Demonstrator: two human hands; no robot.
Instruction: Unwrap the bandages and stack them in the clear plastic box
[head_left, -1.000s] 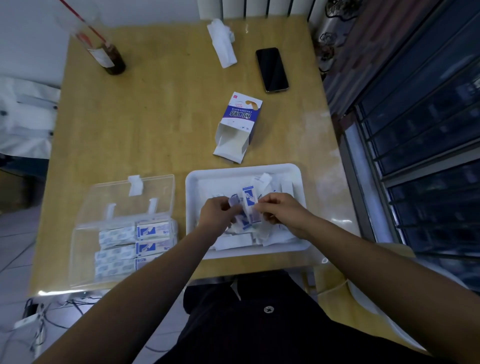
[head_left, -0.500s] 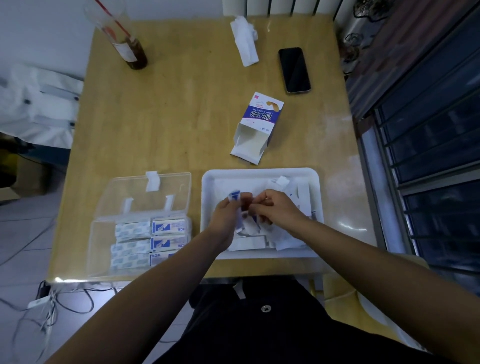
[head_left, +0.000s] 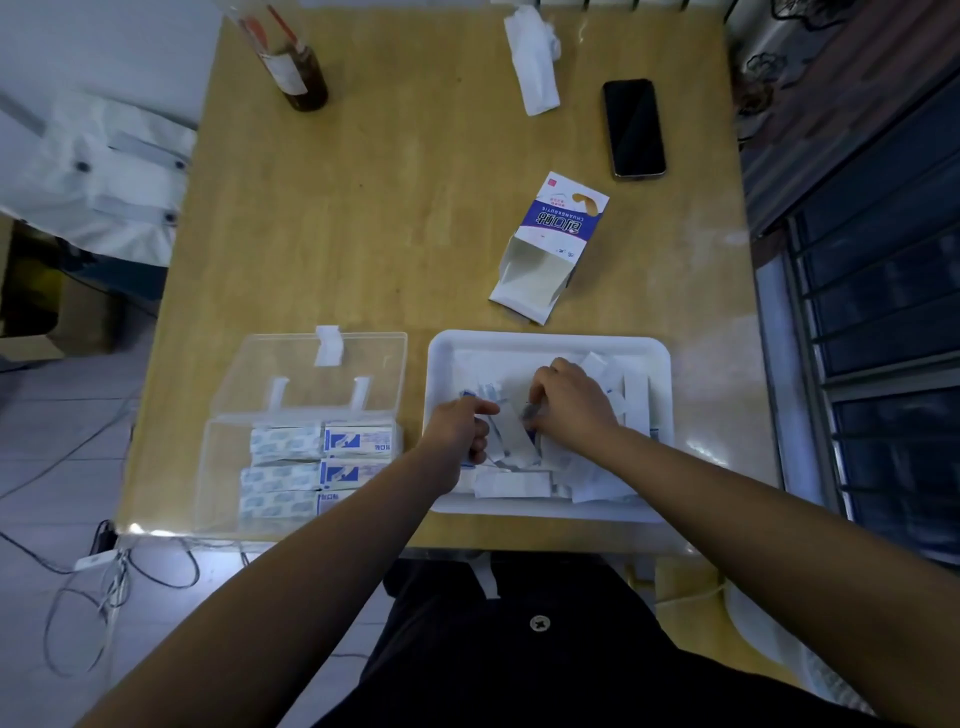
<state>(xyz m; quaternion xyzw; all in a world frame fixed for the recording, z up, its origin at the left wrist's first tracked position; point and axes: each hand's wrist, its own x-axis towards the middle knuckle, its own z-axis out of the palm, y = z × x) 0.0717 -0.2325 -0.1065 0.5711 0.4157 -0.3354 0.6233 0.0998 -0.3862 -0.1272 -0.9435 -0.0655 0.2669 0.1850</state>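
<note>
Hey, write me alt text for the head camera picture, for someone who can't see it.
Seen from above, a person's left hand and right hand pinch a wrapped bandage over a white tray of loose wrappers. Left of it, an open clear plastic box holds stacked bandages on a wooden table.

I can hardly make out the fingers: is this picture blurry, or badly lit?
Head view: both. Dim overall; the left hand, right hand and the bandage wrapper they pinch are motion-smeared. Head view: glare at the near-left corner of the table, and the wide lens bows its edges.
</note>
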